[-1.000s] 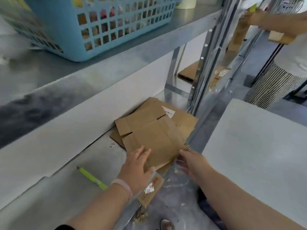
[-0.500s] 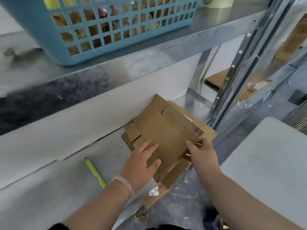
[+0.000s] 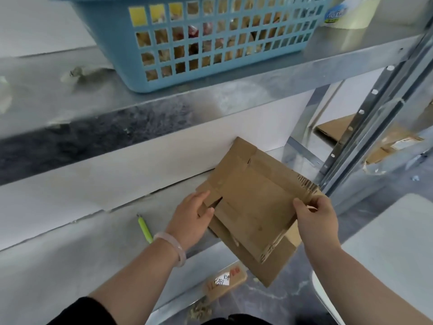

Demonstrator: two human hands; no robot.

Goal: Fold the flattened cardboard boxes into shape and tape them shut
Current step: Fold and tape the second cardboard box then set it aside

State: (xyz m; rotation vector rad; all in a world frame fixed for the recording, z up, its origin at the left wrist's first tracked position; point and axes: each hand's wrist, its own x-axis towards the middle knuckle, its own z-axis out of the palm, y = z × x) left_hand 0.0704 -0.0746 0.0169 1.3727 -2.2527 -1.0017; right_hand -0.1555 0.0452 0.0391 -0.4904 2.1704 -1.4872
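Observation:
A small stack of flattened brown cardboard boxes (image 3: 253, 195) lies on the lower metal shelf (image 3: 93, 249), its near end jutting past the shelf's front edge. My left hand (image 3: 192, 219), with a pale bangle on the wrist, grips the left edge of the top box, thumb over a flap. My right hand (image 3: 316, 219) pinches the right edge of the same top box near its corrugated end. The top box sits slightly raised off the ones under it.
A green pen (image 3: 144, 227) lies on the shelf left of my left hand. A blue basket (image 3: 210, 41) and a tape roll (image 3: 349, 12) stand on the upper shelf. More cardboard (image 3: 337, 130) lies behind the shelf post. A white table (image 3: 393, 254) is at right.
Both hands moved from resting near the stack's front edge to its two sides and took hold of the top box. The camera came closer and turned left.

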